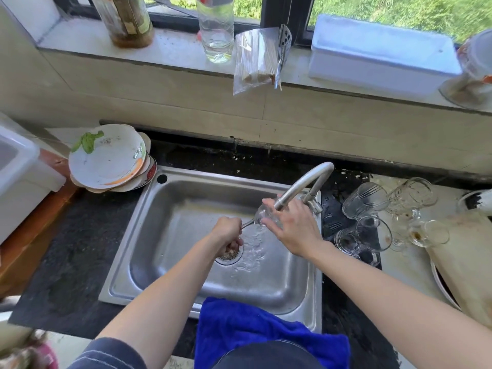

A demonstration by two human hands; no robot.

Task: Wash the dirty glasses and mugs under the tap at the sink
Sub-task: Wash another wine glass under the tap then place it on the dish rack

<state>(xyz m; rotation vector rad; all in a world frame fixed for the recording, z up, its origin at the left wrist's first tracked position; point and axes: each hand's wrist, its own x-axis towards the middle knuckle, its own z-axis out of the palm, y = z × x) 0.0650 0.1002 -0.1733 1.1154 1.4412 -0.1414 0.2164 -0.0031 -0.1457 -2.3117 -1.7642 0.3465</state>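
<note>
Head view: one glass (pixel 262 216) under one tap (pixel 306 179), left hand (pixel 228 233) gripping its stem, right hand (pixel 291 226) clasping its bowl; at least five dirty glasses (pixel 364 199) alongside.

No legible text, brand, number or sign found.

A paper label is noted on the brown bottle (pixel 127 20), which stands on the windowsill (pixel 173 49) far beyond the left hand (pixel 227 233) and off to its left. The print is blurred and unreadable.

A red patch, possibly a label, shows at the top of the clear bottle (pixel 216 27), on the same sill and straight beyond the left hand. The frame edge cuts it off and nothing on it can be read.

On the glass (pixel 262 214), held by the left hand and the right hand (pixel 292 225), no marking can be made out.
</note>
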